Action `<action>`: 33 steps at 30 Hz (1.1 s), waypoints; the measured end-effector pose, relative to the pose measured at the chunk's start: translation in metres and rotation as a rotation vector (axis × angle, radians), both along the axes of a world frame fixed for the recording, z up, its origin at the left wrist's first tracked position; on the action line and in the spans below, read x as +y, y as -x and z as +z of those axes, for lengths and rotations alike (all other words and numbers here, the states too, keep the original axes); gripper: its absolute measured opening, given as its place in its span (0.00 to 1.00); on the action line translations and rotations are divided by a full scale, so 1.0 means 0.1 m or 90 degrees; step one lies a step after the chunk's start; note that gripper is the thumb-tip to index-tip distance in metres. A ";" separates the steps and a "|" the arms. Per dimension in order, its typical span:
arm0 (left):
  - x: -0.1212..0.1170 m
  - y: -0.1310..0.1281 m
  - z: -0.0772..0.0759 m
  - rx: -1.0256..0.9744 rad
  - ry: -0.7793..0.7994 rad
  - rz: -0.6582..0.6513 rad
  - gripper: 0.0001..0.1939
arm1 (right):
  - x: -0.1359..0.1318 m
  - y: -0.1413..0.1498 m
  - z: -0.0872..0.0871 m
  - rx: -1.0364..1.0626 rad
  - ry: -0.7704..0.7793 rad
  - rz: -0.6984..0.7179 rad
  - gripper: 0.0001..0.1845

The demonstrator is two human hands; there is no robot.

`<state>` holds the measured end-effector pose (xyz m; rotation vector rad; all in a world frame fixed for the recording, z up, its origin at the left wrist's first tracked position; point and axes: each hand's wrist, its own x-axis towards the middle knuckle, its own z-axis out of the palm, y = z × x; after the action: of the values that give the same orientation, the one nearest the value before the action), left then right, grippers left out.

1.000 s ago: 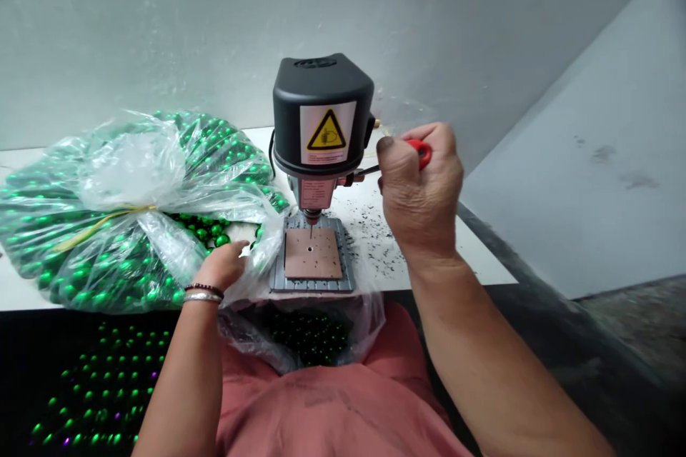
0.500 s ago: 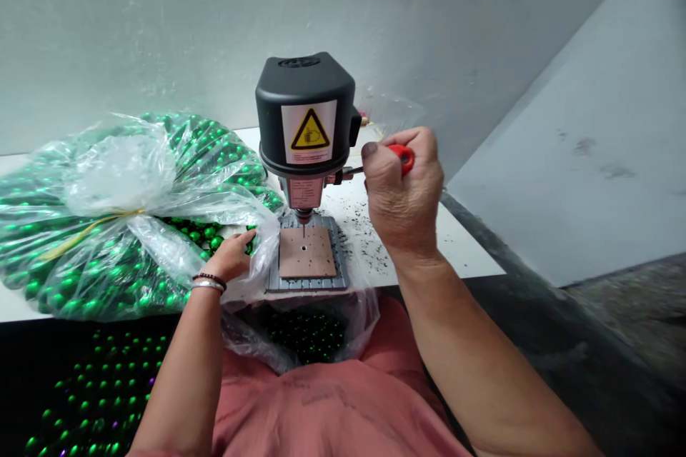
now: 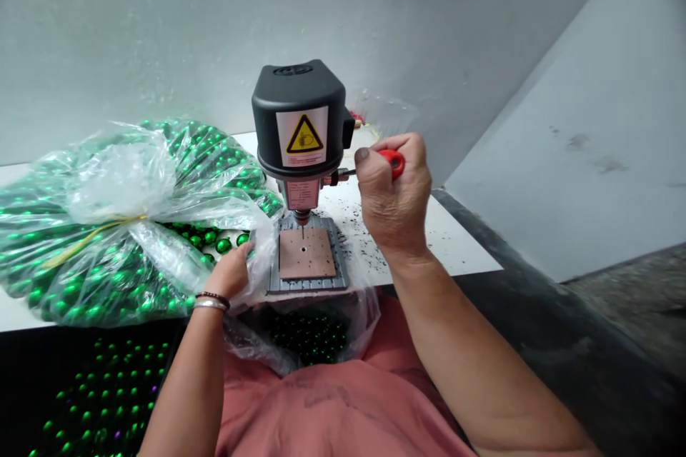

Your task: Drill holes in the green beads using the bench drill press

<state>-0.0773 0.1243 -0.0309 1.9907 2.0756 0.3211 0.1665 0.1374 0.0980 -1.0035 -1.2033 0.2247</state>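
Observation:
A small black bench drill (image 3: 299, 121) stands on the white table (image 3: 461, 246), its bit just above a brown square plate (image 3: 306, 254) with a hole in it. My right hand (image 3: 394, 200) is closed round the red knob of the drill's lever (image 3: 394, 161). My left hand (image 3: 231, 273) reaches into the mouth of a clear plastic bag of green beads (image 3: 123, 221), fingers curled among the beads; what they hold is hidden.
Dark drilling chips (image 3: 369, 243) lie scattered right of the drill base. A second clear bag with green beads (image 3: 308, 335) hangs below the table edge over my lap. More green beads (image 3: 96, 400) show in the dark at lower left. A grey wall stands behind.
My left hand has drawn slightly back toward the bag's mouth. The right hand stays on the lever. The view has shifted a little.

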 end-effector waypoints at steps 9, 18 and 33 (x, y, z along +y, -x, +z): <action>-0.27 -0.22 0.60 -0.861 -0.312 0.134 0.24 | -0.02 -0.01 -0.01 -0.003 0.004 0.035 0.13; -0.42 -0.77 0.31 -1.003 0.097 0.021 0.24 | -0.04 -0.04 0.00 -0.016 0.028 0.050 0.13; -0.16 -0.64 0.11 0.032 -0.023 -0.091 0.23 | -0.04 -0.07 -0.05 -0.055 0.005 0.039 0.15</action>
<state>-0.0135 0.1078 -0.0196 2.1765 1.9558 0.2856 0.1734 0.1338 0.0930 -0.9925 -1.3138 0.2354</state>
